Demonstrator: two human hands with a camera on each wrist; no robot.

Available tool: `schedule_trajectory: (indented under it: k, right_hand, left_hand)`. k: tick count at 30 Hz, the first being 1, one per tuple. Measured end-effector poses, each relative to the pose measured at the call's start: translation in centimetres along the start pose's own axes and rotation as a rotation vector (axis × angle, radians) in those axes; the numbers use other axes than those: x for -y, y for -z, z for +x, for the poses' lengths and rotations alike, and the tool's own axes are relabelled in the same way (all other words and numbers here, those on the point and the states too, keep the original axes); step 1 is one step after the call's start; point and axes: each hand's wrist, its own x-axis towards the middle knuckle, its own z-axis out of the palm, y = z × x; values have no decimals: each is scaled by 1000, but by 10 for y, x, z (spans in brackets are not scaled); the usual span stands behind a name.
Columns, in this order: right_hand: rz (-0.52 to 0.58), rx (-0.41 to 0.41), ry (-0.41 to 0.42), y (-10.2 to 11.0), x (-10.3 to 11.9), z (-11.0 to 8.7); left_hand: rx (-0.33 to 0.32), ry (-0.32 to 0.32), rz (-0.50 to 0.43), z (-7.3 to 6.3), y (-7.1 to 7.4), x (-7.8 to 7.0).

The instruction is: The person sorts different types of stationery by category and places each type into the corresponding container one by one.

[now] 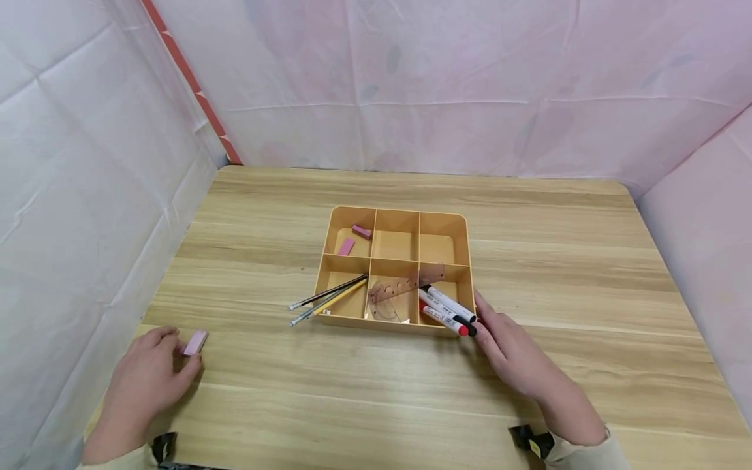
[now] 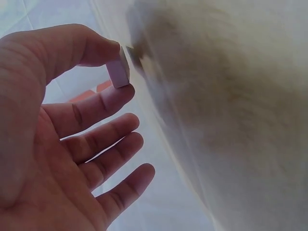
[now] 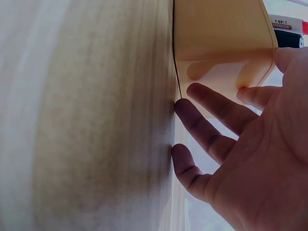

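Between thumb and index finger my left hand (image 1: 143, 375) pinches a small pink eraser (image 1: 196, 342) low over the table at the left. In the left wrist view the eraser (image 2: 118, 72) sits at the fingertips, the other fingers spread away from it. My right hand (image 1: 519, 356) is at the front right corner of a tan six-compartment organizer box (image 1: 388, 326). In the right wrist view its fingertips rest against the box's side wall (image 3: 221, 33), the fingers loosely extended. Two pink erasers (image 1: 346, 246) lie in the back left compartment.
Several pencils (image 1: 329, 297) lean out of the front left compartment. A clear ruler (image 1: 405, 286) and a protractor (image 1: 384, 311) rest across the front middle one. Markers (image 1: 451, 303) stick out over the front right rim. Pale cloth walls (image 1: 458, 85) border the wooden table (image 1: 329, 405).
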Motion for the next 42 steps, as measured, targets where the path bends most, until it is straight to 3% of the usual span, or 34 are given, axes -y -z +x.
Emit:
schedule_trajectory:
  k: [9, 17, 28, 42]
  right_hand:
    - [2, 5, -4, 1, -1, -1]
    - [3, 5, -13, 1, 0, -2]
    - [-8, 1, -12, -1, -1, -3]
    - [-5, 15, -12, 0, 1, -1]
  left_hand:
    - [-33, -61, 3, 11, -1, -9]
    - [-73, -126, -6, 32, 9, -22]
    - [-174, -270, -36, 65, 21, -44]
    - [-171, -399, -40, 103, 35, -82]
